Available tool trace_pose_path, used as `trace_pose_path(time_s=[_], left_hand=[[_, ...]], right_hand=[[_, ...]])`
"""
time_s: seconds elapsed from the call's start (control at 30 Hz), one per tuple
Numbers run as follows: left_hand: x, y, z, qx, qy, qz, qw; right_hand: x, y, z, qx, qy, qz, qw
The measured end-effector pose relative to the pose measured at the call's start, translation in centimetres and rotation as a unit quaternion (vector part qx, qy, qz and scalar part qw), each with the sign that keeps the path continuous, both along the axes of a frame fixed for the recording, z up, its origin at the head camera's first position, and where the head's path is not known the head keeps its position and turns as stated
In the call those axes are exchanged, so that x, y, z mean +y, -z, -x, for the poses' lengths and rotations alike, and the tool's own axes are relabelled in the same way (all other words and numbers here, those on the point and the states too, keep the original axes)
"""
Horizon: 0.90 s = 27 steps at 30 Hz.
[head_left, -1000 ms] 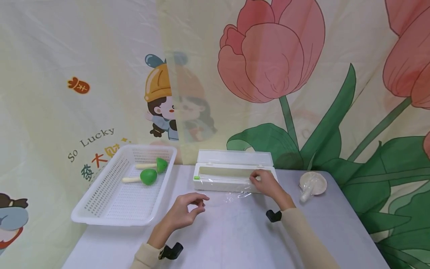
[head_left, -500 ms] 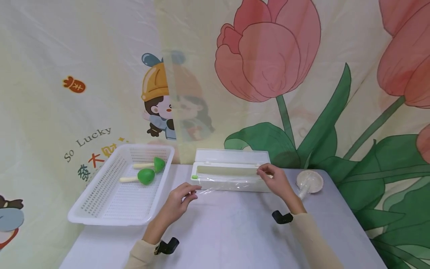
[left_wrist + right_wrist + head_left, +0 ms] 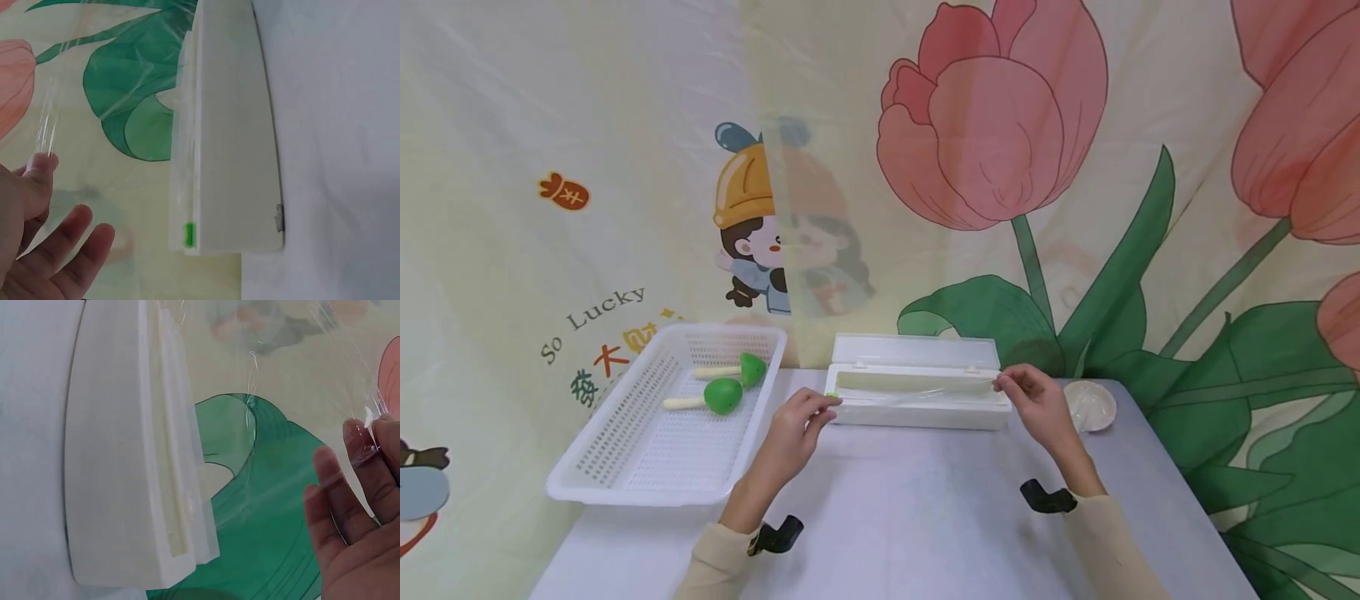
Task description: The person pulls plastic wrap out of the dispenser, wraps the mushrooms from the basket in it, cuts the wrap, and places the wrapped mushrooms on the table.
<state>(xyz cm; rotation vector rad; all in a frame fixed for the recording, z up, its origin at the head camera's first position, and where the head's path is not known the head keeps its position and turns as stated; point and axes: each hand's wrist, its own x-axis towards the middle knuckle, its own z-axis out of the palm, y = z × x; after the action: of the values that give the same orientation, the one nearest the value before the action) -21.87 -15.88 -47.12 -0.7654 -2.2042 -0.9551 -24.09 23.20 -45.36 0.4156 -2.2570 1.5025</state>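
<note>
Your left hand (image 3: 797, 425) and right hand (image 3: 1043, 410) each pinch the clear film (image 3: 47, 128) between thumb and finger, by the open white box (image 3: 921, 416) at twelve o'clock. This looks like the drawing-out step, probably calling next for even tension. The film's outline is hard to trace; your right hand partly hides the bowl (image 3: 1103, 408) toward two o'clock.

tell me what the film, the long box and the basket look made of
Film: clear, glossy plastic, being see-through with bright creases. Box: probably white plastic, smooth and rather matt, with clean, straight edges. Basket: likely white plastic, faintly shiny, judging by its regular holes and rounded rim.
</note>
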Motion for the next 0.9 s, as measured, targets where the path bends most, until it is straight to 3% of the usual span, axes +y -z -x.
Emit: trace_pose_path(time_s=[0.2, 0.43, 0.6, 0.9], left_hand=[[0.7, -1.1, 0.4, 0.017, -0.017, -0.037, 0.999], [1.6, -2.7, 0.9, 0.038, 0.007, -0.065, 0.9971], [2.2, -4.3, 1.4, 0.086, 0.026, -0.081, 0.9927], [2.4, -7.4, 1.4, 0.101, 0.031, -0.112, 0.9881]], right_hand=[[0.4, -0.5, -0.2, 0.029, 0.009, 0.01, 0.999], [1.1, -0.8, -0.6, 0.047, 0.042, 0.014, 0.998], [1.4, -2.1, -0.9, 0.074, 0.041, 0.046, 0.995], [1.6, -5.4, -2.2, 0.144, 0.032, 0.036, 0.988]])
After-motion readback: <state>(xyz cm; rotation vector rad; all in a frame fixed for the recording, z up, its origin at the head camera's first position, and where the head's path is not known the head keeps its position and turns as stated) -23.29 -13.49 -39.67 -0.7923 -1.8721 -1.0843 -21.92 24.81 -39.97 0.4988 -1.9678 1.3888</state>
